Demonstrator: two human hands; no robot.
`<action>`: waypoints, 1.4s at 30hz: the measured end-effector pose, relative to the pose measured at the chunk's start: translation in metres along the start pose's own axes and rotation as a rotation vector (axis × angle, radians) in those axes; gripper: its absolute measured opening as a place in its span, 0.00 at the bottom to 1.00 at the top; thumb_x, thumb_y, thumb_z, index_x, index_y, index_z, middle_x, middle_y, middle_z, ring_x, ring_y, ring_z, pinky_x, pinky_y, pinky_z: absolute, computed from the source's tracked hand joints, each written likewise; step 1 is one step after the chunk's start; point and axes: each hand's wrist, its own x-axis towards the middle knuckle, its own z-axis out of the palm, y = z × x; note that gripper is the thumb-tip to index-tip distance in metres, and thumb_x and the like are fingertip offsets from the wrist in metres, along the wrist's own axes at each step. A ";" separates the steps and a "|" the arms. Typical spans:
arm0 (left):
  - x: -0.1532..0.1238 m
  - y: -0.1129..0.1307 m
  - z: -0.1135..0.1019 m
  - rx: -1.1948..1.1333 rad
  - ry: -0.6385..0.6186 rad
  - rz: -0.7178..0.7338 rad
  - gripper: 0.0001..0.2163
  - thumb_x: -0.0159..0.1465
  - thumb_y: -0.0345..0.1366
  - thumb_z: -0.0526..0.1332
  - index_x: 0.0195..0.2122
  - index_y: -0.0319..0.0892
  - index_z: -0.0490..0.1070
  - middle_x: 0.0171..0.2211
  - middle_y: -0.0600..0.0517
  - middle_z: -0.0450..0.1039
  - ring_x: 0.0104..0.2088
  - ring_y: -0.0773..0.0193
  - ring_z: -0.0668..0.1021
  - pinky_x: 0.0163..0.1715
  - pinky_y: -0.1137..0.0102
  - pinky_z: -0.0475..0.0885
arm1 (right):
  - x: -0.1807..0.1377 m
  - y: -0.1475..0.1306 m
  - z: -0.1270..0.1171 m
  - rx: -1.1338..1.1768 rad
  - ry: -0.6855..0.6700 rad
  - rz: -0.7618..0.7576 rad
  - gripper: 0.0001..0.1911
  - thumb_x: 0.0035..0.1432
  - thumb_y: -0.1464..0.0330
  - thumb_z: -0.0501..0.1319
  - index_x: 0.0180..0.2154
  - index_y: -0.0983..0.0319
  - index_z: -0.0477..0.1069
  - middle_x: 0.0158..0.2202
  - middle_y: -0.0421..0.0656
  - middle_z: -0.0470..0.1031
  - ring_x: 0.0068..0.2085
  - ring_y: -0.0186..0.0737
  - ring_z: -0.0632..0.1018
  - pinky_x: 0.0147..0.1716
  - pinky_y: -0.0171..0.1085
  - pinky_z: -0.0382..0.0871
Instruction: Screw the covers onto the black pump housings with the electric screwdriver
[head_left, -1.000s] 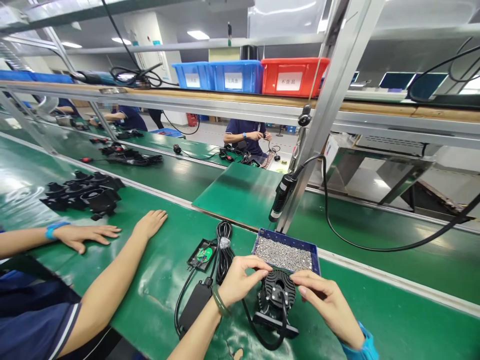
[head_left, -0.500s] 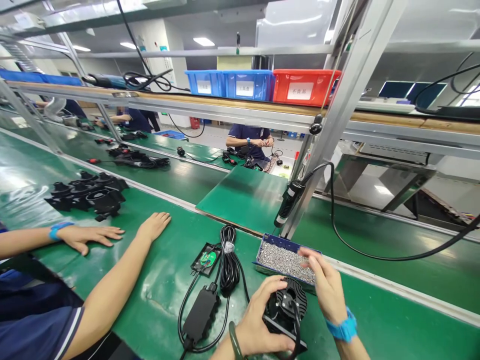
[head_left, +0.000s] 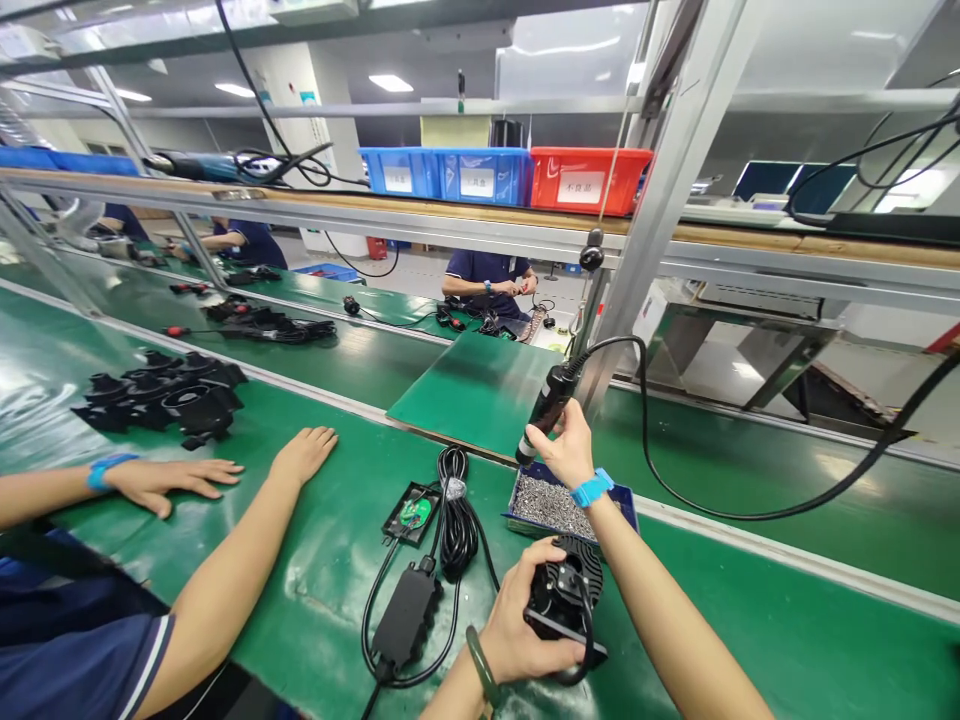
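My left hand (head_left: 525, 625) is wrapped round a black finned round housing (head_left: 566, 595) with a cable looping from it, held at the front of the green bench. Farther up, my right hand (head_left: 566, 445) grips a black electric screwdriver (head_left: 547, 405) by its lower body, above a blue tray (head_left: 626, 500) of small silver screws (head_left: 551, 503). A black cord runs from the tool's top to the right. Left of my left hand lie a black rectangular box (head_left: 407, 615), a coiled black cable (head_left: 456, 530) and an open case with a green circuit board (head_left: 414, 512).
A co-worker's hands (head_left: 304, 457) rest flat on the bench at left, near a pile of black plastic parts (head_left: 169, 395). A metal post (head_left: 660, 200) rises behind the screw tray. Blue bins (head_left: 480, 175) and a red bin (head_left: 589, 180) stand on the shelf above.
My right hand has moved from above the screw tray up to the electric screwdriver and closed round it. My left hand still holds the finned housing. The view has shifted slightly.
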 end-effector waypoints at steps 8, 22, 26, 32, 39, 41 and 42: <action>0.004 0.003 0.000 -0.019 -0.011 -0.032 0.36 0.44 0.41 0.73 0.54 0.47 0.62 0.55 0.46 0.69 0.49 0.53 0.78 0.55 0.55 0.72 | -0.008 -0.054 -0.063 0.291 0.194 0.110 0.18 0.44 0.63 0.69 0.38 0.61 0.70 0.22 0.33 0.72 0.20 0.31 0.72 0.21 0.33 0.68; 0.003 0.003 -0.004 0.039 -0.017 -0.019 0.34 0.47 0.43 0.72 0.54 0.46 0.62 0.53 0.45 0.71 0.51 0.50 0.78 0.55 0.53 0.72 | -0.049 -0.147 -0.101 0.693 -0.164 0.101 0.28 0.50 0.43 0.64 0.40 0.58 0.73 0.17 0.34 0.68 0.16 0.29 0.66 0.16 0.31 0.63; 0.001 -0.002 -0.003 0.050 -0.008 0.024 0.34 0.47 0.46 0.72 0.54 0.47 0.62 0.55 0.45 0.70 0.53 0.49 0.77 0.56 0.51 0.70 | -0.052 -0.145 -0.090 0.664 -0.223 0.124 0.40 0.48 0.31 0.52 0.39 0.60 0.74 0.16 0.36 0.68 0.14 0.32 0.65 0.13 0.32 0.62; -0.001 -0.005 -0.002 0.054 0.005 0.075 0.34 0.48 0.46 0.72 0.55 0.48 0.62 0.56 0.45 0.70 0.55 0.49 0.76 0.58 0.51 0.69 | -0.063 -0.145 -0.085 0.671 -0.256 0.139 0.38 0.45 0.32 0.56 0.37 0.59 0.74 0.16 0.35 0.68 0.14 0.30 0.66 0.14 0.31 0.61; -0.003 -0.005 -0.004 0.078 0.017 0.099 0.34 0.47 0.44 0.72 0.55 0.48 0.63 0.56 0.45 0.71 0.56 0.48 0.76 0.57 0.52 0.70 | -0.071 -0.146 -0.086 0.667 -0.191 0.108 0.37 0.44 0.32 0.57 0.35 0.59 0.73 0.16 0.35 0.68 0.13 0.30 0.65 0.13 0.30 0.60; -0.004 -0.007 -0.004 0.098 0.019 0.080 0.34 0.46 0.45 0.73 0.54 0.47 0.64 0.56 0.44 0.70 0.56 0.47 0.76 0.58 0.51 0.70 | -0.071 -0.147 -0.086 0.676 -0.196 0.110 0.38 0.44 0.31 0.57 0.35 0.59 0.72 0.16 0.35 0.68 0.13 0.30 0.65 0.12 0.31 0.60; -0.004 -0.008 -0.005 0.110 0.015 0.067 0.35 0.46 0.45 0.73 0.54 0.47 0.64 0.56 0.44 0.70 0.56 0.47 0.76 0.58 0.51 0.70 | -0.072 -0.148 -0.087 0.684 -0.203 0.115 0.38 0.43 0.31 0.57 0.35 0.59 0.72 0.16 0.35 0.68 0.13 0.31 0.65 0.11 0.31 0.59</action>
